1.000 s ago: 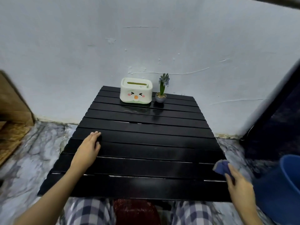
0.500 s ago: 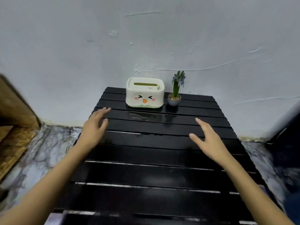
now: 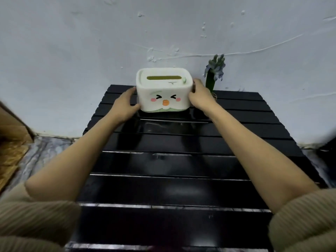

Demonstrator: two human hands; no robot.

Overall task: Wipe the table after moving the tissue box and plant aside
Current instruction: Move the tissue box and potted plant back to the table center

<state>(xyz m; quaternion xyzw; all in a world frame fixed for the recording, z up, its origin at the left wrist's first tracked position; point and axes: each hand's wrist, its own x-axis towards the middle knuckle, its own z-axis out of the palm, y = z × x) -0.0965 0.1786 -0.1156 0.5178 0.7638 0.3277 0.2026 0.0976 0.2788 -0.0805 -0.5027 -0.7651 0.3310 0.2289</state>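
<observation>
Two hands clamp the tissue box from opp. ends: left hand flat against its left end w/ thumb hooked round the front lower corner, right hand pressed on its right end, fingers wrapping toward the back. Box sits between the palms at the far end of the table, close to the wall; can't tell whether its base is on the slats or just lifted. It's white w/ a green-tinted bottom edge, a squinting cartoon face w/ pink cheeks and orange beak on the front, and a slot in the lid. Just beyond the right hand's knuckles stands the plant, upright, bluish flower spike on a green stem; its pot is mostly hidden behind that hand. Table is black, glossy, slatted, running from the grip back toward the person. Both forearms are bare, ribbed beige sleeves pushed up near the elbows. Left of the left arm: marble-pattern floor and a brown cardboard-like item at frame edge.
</observation>
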